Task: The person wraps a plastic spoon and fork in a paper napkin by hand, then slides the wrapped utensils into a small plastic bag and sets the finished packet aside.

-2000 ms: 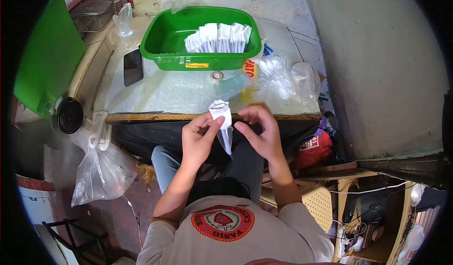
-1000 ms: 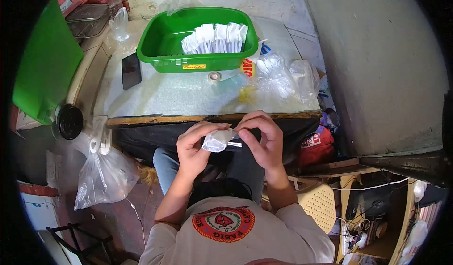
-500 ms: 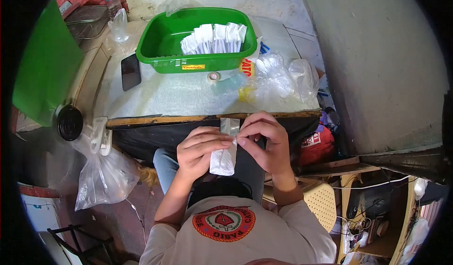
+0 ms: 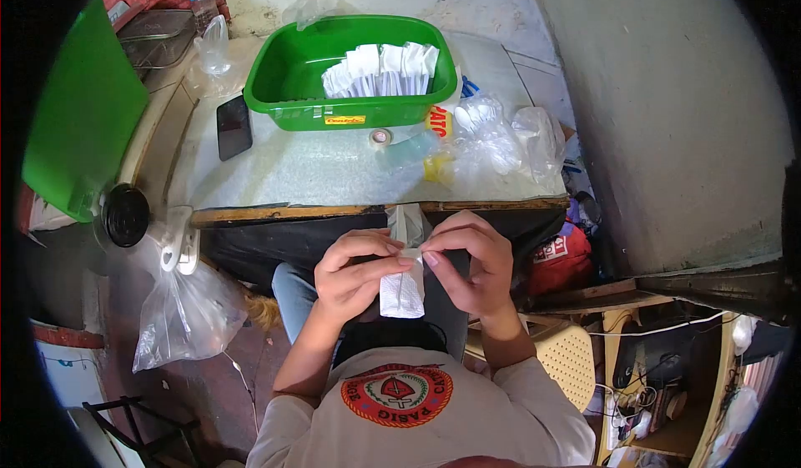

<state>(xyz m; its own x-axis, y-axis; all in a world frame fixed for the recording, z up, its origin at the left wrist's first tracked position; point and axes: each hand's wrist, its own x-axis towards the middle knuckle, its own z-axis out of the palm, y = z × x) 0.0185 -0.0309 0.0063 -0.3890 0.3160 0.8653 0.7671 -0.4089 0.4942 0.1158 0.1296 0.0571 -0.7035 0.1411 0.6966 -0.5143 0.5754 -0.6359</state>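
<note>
Between my hands, over my lap at the table's front edge, is a white folded paper napkin (image 4: 403,295) with a clear plastic sleeve (image 4: 406,225) extending above it. A thin grey line runs down the napkin's face. My left hand (image 4: 357,269) grips the packet from the left, fingers laid across its upper part. On the other side, my right hand (image 4: 471,259) pinches the top right edge between thumb and forefinger. A green basin (image 4: 288,116) on the table has many similar white packets (image 4: 384,72) standing in a row inside it.
On the table (image 4: 284,180) lie a black phone (image 4: 234,128), a roll of tape (image 4: 380,138) and plastic bags with white plastic spoons (image 4: 477,113). A clear bag (image 4: 188,318) hangs at the left. A wall (image 4: 659,109) rises along the right side.
The napkin packet has shifted slightly down and right, and its clear upper part now looks more crumpled. Both hands have stayed on it with small finger movements.
</note>
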